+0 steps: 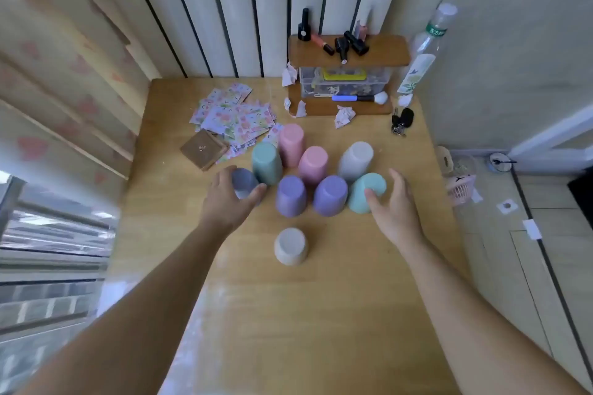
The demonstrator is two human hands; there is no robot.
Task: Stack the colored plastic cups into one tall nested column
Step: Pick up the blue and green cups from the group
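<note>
Beige cup (upside down), 8 beyond

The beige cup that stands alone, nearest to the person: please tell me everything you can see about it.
The beige cup is a plain, matte cup that looks like plastic, with no handle or print visible. It stands upside down on the wooden table, its flat round base facing up and its wider mouth on the tabletop. It sits apart from the other cups, in front of the two purple ones and closer to the person. Nothing touches it except the table; both hands are farther back among the group.
</note>
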